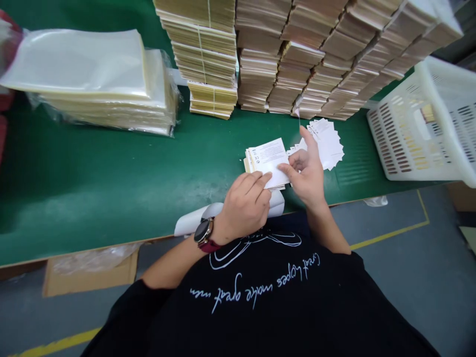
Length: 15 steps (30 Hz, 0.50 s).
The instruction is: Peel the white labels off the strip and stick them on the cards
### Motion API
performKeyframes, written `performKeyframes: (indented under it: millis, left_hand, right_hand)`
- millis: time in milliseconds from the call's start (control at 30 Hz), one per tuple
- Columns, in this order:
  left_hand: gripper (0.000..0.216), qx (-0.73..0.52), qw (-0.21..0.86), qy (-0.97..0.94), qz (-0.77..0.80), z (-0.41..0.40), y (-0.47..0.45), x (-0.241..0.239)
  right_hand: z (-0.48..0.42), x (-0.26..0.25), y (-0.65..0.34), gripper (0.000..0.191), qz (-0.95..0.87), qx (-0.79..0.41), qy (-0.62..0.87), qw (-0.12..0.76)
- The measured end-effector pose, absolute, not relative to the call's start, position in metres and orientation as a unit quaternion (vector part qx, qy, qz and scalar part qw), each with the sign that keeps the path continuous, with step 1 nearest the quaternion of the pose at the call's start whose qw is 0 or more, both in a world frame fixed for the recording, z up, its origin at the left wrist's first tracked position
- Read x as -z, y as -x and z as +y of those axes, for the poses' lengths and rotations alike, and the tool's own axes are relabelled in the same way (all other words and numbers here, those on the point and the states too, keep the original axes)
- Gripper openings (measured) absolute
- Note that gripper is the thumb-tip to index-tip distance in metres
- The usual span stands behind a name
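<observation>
A small stack of printed white leaflets (270,157) lies on the green table in front of me, with yellowish edges showing at its left. My left hand (248,198), a watch on its wrist, grips the stack's near left side with bent fingers on top; its thumb is hidden. At the right edge, my right hand (307,173) has its thumb on the top leaflet and its lower fingers curled by the edge. Its index finger points up, and a thin pale piece (297,114) shows above the tip, too small to make out. Beside this hand spreads a fanned pile of white leaflets (327,144).
Tall stacks of bundled card pieces (260,74) line the back of the green table (92,188). Clear plastic bags (85,64) are piled at the left. A white slotted basket (424,129) stands at the right. Rolled white paper (189,222) lies at the front edge.
</observation>
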<state>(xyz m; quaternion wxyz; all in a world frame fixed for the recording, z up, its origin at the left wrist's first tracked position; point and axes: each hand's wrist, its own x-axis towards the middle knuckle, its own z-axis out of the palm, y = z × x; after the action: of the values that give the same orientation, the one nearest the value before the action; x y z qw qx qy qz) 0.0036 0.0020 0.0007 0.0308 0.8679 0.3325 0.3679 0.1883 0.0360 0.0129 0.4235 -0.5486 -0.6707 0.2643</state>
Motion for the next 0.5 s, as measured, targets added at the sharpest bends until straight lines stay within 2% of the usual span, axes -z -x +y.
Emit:
performKeyframes:
  millis: [167,400,500]
  left_hand:
    - [0.010,-0.374,0.018,-0.867,0.327,0.003,-0.005,0.000]
    - [0.011,-0.386,0.023,-0.864,0.323,0.003,-0.004,0.001]
    - [0.009,-0.390,0.016,-0.863,0.321,0.003,-0.004,0.002]
  right_hand:
    - [0.036,-0.017,-0.186,0.075,-0.661,-0.265,0.547,0.440]
    - [0.032,-0.020,-0.204,0.072,-0.652,-0.158,0.603,0.431]
    - [0.031,-0.021,-0.234,0.066,-0.649,-0.116,0.629,0.412]
